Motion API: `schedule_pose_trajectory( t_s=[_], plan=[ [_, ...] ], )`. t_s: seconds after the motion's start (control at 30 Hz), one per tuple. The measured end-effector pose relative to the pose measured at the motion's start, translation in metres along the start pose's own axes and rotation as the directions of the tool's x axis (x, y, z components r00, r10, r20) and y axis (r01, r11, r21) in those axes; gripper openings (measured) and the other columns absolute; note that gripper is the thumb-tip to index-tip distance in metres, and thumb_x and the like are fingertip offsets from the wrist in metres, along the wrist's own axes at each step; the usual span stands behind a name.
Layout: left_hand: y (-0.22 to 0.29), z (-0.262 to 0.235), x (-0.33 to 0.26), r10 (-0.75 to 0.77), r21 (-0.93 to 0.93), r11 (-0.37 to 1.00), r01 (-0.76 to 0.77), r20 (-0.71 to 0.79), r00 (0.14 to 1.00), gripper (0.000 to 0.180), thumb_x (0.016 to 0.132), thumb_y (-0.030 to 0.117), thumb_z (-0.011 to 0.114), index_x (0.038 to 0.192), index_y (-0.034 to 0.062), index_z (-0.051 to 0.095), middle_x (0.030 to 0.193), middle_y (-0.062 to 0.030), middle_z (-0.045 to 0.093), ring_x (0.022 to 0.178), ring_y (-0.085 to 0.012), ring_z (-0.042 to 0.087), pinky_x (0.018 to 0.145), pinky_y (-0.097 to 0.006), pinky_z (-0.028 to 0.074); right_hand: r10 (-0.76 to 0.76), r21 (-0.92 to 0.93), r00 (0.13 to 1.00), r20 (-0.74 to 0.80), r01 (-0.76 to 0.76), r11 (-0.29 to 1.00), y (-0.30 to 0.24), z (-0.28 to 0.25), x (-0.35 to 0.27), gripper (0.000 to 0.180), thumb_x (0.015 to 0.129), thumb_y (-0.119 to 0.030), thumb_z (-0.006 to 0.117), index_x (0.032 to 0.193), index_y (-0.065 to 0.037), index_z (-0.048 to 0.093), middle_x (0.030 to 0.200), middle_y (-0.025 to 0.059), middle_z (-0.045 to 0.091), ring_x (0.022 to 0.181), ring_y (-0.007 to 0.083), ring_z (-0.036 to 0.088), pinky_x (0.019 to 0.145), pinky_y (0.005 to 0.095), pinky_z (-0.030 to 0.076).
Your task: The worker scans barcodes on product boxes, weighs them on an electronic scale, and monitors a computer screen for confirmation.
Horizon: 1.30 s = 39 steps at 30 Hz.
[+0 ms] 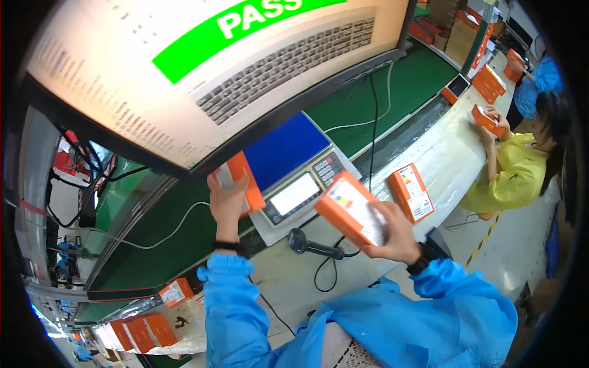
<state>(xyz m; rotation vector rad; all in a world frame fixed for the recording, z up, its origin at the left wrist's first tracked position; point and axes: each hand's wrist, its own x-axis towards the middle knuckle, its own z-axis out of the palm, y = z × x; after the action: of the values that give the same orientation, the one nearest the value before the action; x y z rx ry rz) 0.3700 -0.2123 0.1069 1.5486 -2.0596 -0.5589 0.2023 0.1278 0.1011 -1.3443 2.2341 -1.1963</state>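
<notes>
My left hand (226, 205) grips an orange box (251, 191) at the left side of a digital scale. My right hand (396, 236) holds another orange box (345, 203) with a white label, tilted, in front of the scale's keypad. The scale has a blue platform (283, 150) and a lit display (296, 195). A black handheld barcode scanner (316, 246) lies on the worktable between my forearms, its cable curling beside it. Right of my right hand, a third labelled orange box (412, 193) rests on the table.
A large monitor (245, 73) with a green banner overhangs the scale. Behind runs a green conveyor belt (350, 122). Stacked orange boxes (147, 331) stand at lower left. At right, a person in yellow (512, 172) holds an orange box; another in blue (540, 86) works beyond.
</notes>
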Motion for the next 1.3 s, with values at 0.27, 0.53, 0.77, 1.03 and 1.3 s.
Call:
schedule_pose_trajectory(
  t_s=[0.27, 0.53, 0.77, 1.03, 1.3],
  plan=[
    [0.051, 0.094, 0.044, -0.047, 0.19, 0.981, 0.026, 0.106, 0.993, 0.105, 0.067, 0.064, 0.065, 0.137, -0.0062, 0.03, 0.114, -0.0332, 0.054, 0.107, -0.0444, 0.055, 0.091, -0.044, 0.045, 0.235, -0.278, 0.86, -0.453, -0.387, 0.879, 0.097, -0.072, -0.041, 0.083, 0.057, -0.034, 0.074, 0.13, -0.008, 0.045, 0.117, 0.0195, 0.051, 0.106, 0.035, 0.054, 0.089, 0.0406, 0.045],
    [0.064, 0.087, 0.036, -0.069, 0.315, 0.949, 0.014, 0.163, 0.984, 0.101, 0.076, 0.071, 0.05, 0.14, -0.0029, 0.025, 0.122, -0.0382, 0.041, 0.105, -0.047, 0.054, 0.09, -0.044, 0.046, 0.267, -0.368, 0.899, -0.346, -0.392, 0.843, 0.171, -0.054, -0.025, 0.081, 0.056, -0.034, 0.072, 0.129, -0.008, 0.046, 0.115, 0.0258, 0.05, 0.101, 0.0387, 0.055, 0.086, 0.0415, 0.047],
    [-0.042, 0.0, -0.017, 0.106, 0.245, 0.968, -0.064, -0.163, 0.981, 0.074, 0.087, 0.052, 0.051, 0.136, -0.0015, 0.033, 0.13, -0.028, 0.039, 0.118, -0.043, 0.044, 0.093, -0.046, 0.042, 0.111, -0.596, 0.942, -0.316, -0.288, 0.75, 0.15, -0.019, -0.019, 0.081, 0.062, -0.037, 0.074, 0.131, -0.007, 0.043, 0.128, 0.0231, 0.04, 0.118, 0.0388, 0.039, 0.098, 0.0515, 0.031],
    [-0.234, -0.091, -0.175, -0.333, 0.543, 0.724, 0.426, -0.265, 0.905, 0.083, 0.079, 0.049, 0.063, 0.14, 0.0039, 0.029, 0.137, -0.0271, 0.033, 0.125, -0.0424, 0.035, 0.103, -0.051, 0.03, -0.089, -0.016, 0.937, 0.339, 0.1, 0.995, 0.056, 0.159, -0.003, 0.057, 0.07, -0.029, 0.073, 0.114, 0.0, 0.052, 0.109, 0.0234, 0.054, 0.102, 0.0398, 0.053, 0.086, 0.0433, 0.045],
    [-0.353, -0.102, -0.291, -0.745, 0.375, 0.625, 0.685, 0.026, 0.666, 0.106, 0.074, 0.061, 0.062, 0.145, 0.0017, 0.011, 0.147, -0.0324, 0.007, 0.135, -0.0492, 0.013, 0.107, -0.057, 0.018, 0.127, -0.132, 0.911, 0.393, -0.08, 0.988, 0.03, 0.217, 0.004, 0.037, 0.07, -0.025, 0.069, 0.095, -0.001, 0.057, 0.081, 0.0229, 0.063, 0.08, 0.0402, 0.061, 0.073, 0.0471, 0.049]
  ],
)
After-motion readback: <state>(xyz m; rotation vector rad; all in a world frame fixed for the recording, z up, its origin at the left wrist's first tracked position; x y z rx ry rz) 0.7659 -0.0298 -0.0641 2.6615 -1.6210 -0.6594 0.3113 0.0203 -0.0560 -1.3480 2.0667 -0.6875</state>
